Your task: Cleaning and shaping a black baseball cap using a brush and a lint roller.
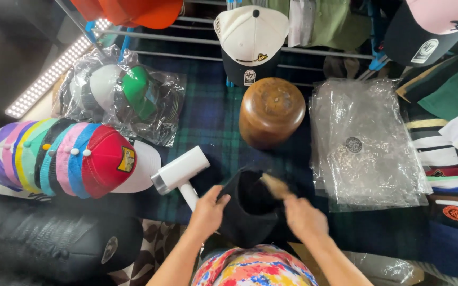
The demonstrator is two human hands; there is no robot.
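Seen from above, a person's two hands work on a black cap (247,209) at the near edge of a table. The left hand (208,211) has its fingers closed on the cap's left rim. The right hand (304,216) grips a small brush (275,185) that is blurred; its bristles cannot be made out, and it lies over the cap's opening. The cap's lower part is hidden behind a bright multicoloured garment (255,267) at the bottom edge.

The table is covered in a dark green and blue plaid cloth (210,114). A metal rack (314,52) crosses the top, hung with caps cut off by the frame.

Just left of the cap lies a white handheld steamer (181,172). Beyond it stands a round wooden block (271,111). At left sits a row of nested coloured caps (64,156), with bagged caps (120,95) behind. At right lies a pile of clear plastic bags (364,143)
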